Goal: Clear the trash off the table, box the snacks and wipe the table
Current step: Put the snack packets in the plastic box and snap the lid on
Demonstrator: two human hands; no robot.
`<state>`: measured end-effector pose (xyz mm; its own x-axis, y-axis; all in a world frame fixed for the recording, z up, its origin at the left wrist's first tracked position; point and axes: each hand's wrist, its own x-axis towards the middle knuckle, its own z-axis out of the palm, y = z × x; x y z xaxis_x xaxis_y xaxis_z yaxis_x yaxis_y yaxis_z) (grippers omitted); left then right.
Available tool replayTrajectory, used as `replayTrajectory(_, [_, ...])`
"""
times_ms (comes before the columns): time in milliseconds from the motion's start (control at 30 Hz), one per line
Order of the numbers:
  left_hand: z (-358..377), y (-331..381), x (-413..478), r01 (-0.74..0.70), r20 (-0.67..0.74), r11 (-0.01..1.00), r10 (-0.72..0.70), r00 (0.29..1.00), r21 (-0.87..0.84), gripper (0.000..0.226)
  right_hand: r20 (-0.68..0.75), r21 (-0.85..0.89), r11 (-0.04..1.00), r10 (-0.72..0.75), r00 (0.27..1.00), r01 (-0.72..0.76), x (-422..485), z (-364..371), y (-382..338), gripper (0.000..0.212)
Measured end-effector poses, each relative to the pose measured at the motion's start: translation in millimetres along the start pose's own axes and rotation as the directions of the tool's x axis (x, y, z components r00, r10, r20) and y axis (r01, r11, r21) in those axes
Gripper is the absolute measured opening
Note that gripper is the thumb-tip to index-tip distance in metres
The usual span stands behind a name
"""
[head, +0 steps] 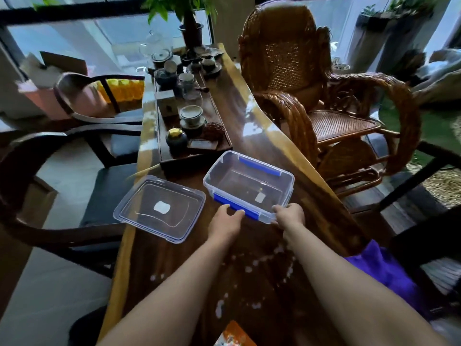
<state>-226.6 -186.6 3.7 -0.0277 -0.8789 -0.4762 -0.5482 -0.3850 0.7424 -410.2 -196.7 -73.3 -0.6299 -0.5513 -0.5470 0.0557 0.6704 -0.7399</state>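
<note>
Left hand point(225, 221) and right hand point(289, 214) grip the open box's point(292, 181) near edge with curled fingers, probably positioning it for filling, lid point(159, 208) just left of it

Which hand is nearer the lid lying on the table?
Left. The left hand holds the near edge of the box, just right of the lid. The right hand holds the box's near right corner, farther from the lid.
</note>
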Motion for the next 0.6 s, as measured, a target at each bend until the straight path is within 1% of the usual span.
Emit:
replayTrajectory(67, [6, 4, 7, 0.049, -0.023, 0.993, -0.052, 0.998, -0.110, 0.062, -0.009, 0.038, 0.999, 0.000, 1.000, 0.000, -32, -9, -16, 0.022])
replayTrajectory(100, [9, 6, 9, 0.067, -0.032, 0.986, -0.073, 0.997, -0.151, 0.061, -0.013, 0.060, 0.998, -0.001, 1.000, 0.002, -40, -11, -17, 0.018])
replayTrajectory(200, [19, 4, 10, 0.099, -0.019, 0.965, -0.107, 0.994, -0.244, 0.061, -0.041, 0.124, 0.992, -0.033, 0.999, 0.038, -52, -15, -10, 0.017])
replayTrajectory(267, [25, 1, 7, 0.126, 0.021, 0.934, -0.127, 0.992, -0.334, 0.073, -0.068, 0.129, 0.989, -0.058, 0.996, 0.067, -62, -16, -4, 0.018])
replayTrajectory(333, [28, -4, 4, 0.144, 0.036, 0.894, -0.142, 0.989, -0.425, 0.077, -0.044, 0.152, 0.985, -0.072, 0.996, 0.078, -79, -17, -1, 0.021])
replayTrajectory(433, [23, -10, -1, 0.094, -0.052, 0.844, -0.143, 0.988, -0.528, 0.067, -0.016, 0.171, 0.979, -0.108, 0.994, 0.109, -109, -15, 0, 0.025])
replayTrajectory(467, [19, -12, -3, 0.061, -0.093, 0.828, -0.136, 0.986, -0.557, 0.068, -0.013, 0.159, 0.980, -0.121, 0.993, 0.121, -119, -14, 1, 0.027])
replayTrajectory(533, [8, -18, -6, -0.009, -0.168, 0.826, -0.104, 0.980, -0.564, 0.072, 0.007, 0.156, 0.977, -0.145, 0.989, 0.142, -134, -10, 6, 0.030])
replayTrajectory(600, [-7, -26, -14, -0.072, -0.226, 0.837, -0.063, 0.972, -0.542, 0.072, 0.070, 0.207, 0.968, -0.158, 0.985, 0.141, -148, -2, 11, 0.038])
